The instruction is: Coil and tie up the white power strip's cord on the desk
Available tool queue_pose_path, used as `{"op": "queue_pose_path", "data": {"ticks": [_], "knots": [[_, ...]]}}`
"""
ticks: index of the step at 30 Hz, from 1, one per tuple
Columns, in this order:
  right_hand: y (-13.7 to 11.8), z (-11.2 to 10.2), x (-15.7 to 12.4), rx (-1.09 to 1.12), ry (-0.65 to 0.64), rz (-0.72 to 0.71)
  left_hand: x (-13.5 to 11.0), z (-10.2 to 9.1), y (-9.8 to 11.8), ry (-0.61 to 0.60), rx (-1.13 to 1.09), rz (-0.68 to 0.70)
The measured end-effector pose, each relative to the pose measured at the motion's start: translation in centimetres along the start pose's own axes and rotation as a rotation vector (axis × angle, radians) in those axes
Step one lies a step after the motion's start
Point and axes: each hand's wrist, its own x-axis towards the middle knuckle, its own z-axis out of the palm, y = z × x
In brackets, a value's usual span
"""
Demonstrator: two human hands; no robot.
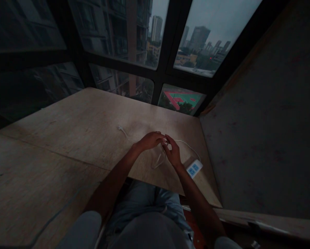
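My left hand [152, 140] and my right hand [173, 152] meet above the wooden tabletop, fingertips close together. Both are closed in a pinch on a white power cord [186, 143], and a small pale bit of it shows between the fingers. From there the cord curves right to a white power strip [198, 164] with blue socket faces, which lies beside my right forearm. A loop of cord hangs or lies below the hands. Left of my left hand, the plug [119, 128] rests on the table with a short length of cord. My fingers hide the exact grip.
The wooden tabletop [66, 124] has a seam across its left part. Dark-framed windows [160, 72] border its far side, and a grey wall [256, 145] stands along the right. A thin grey cable [57, 212] runs at lower left. The table's near edge meets my lap.
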Motion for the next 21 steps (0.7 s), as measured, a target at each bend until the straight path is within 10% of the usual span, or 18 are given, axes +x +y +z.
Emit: {"op": "queue_pose_path", "data": {"ticks": [7, 13, 21], "knots": [[0.7, -1.5, 2.0, 0.196, 0.031, 0.209, -3.4, 1.3, -2.2, 0.186, 0.067, -0.187], [3.6, -2.5, 0.7, 0.649, 0.198, 0.481, -8.3, 3.2, -3.9, 0.789, -0.048, -0.598], [6.4, -2.4, -1.4, 0.76, 0.172, 0.654, -7.4, 9.1, -2.2, 0.472, -0.899, -0.809]]}}
